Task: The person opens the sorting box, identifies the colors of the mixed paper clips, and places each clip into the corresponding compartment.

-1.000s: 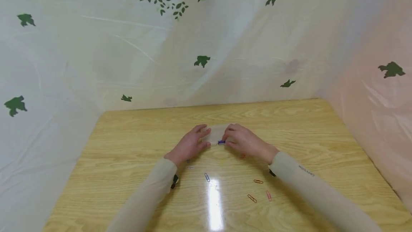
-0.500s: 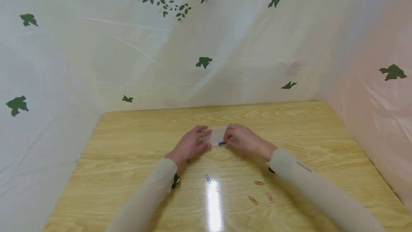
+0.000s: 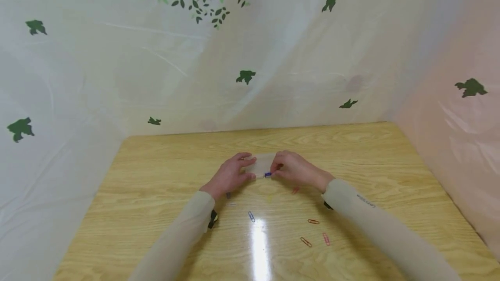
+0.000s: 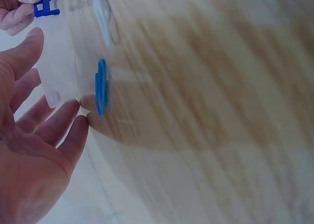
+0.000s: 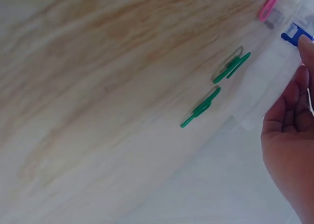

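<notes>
A clear plastic box [image 3: 262, 165] lies toward the back of the wooden table, with a small blue latch [image 3: 268, 174] on its near side. My left hand [image 3: 230, 172] holds the box's left end, thumb at the near edge and fingers on the far side. At the other end, my right hand [image 3: 297, 166] pinches at the blue latch, its other fingers curled over the box. The right wrist view has the thumb right on the latch [image 5: 297, 35]. In the left wrist view, a blue paper clip [image 4: 101, 86] lies near the left fingertips.
Loose paper clips are scattered nearer the front: a blue paper clip [image 3: 251, 216], a red paper clip [image 3: 314, 221] and a pink paper clip [image 3: 326, 239] among them. Two green paper clips show beside the box in the right wrist view. A pale printed sheet [image 3: 187, 77] hangs behind the table.
The right thumb and fingers have drawn slightly closer together at the latch. The left hand, the box and the paper clips keep their places.
</notes>
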`<state>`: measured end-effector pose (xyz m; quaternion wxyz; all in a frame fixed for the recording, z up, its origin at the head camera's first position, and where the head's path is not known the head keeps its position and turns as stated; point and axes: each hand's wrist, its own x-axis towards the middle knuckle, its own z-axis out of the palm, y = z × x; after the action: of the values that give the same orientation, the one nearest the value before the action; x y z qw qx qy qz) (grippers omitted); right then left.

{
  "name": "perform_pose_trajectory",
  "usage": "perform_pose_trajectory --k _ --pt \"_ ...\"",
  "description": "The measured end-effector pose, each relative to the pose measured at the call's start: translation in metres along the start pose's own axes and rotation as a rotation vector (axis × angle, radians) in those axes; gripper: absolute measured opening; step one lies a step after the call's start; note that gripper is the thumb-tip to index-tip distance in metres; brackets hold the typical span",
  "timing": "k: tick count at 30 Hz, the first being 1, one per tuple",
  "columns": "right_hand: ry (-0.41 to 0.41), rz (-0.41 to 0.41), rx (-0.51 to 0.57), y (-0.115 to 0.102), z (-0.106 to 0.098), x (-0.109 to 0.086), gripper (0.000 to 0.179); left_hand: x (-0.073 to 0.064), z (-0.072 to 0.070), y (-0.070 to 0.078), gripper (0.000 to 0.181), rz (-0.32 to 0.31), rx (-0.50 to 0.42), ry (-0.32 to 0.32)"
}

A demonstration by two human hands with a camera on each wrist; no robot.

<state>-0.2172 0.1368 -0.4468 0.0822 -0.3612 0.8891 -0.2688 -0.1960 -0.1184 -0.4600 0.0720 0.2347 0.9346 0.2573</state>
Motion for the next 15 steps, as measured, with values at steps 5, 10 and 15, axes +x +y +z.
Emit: perform_pose_trajectory --k 5,10,15 --pt "-0.007 0.019 0.037 0.0011 0.0012 0.0028 0.006 -0.0005 0.0000 -0.0020 0.056 -0.014 0.003 -0.007" --pt "-0.003 0.009 0.056 0.0041 0.0024 0.0022 0.007 -0.0011 -0.0009 -0.0017 0.055 -0.006 -0.014 -0.008" --pt "0.015 -0.013 0.055 0.0069 0.0036 0.0011 0.006 -0.0005 -0.0009 -0.0014 0.056 -0.008 -0.008 -0.011"
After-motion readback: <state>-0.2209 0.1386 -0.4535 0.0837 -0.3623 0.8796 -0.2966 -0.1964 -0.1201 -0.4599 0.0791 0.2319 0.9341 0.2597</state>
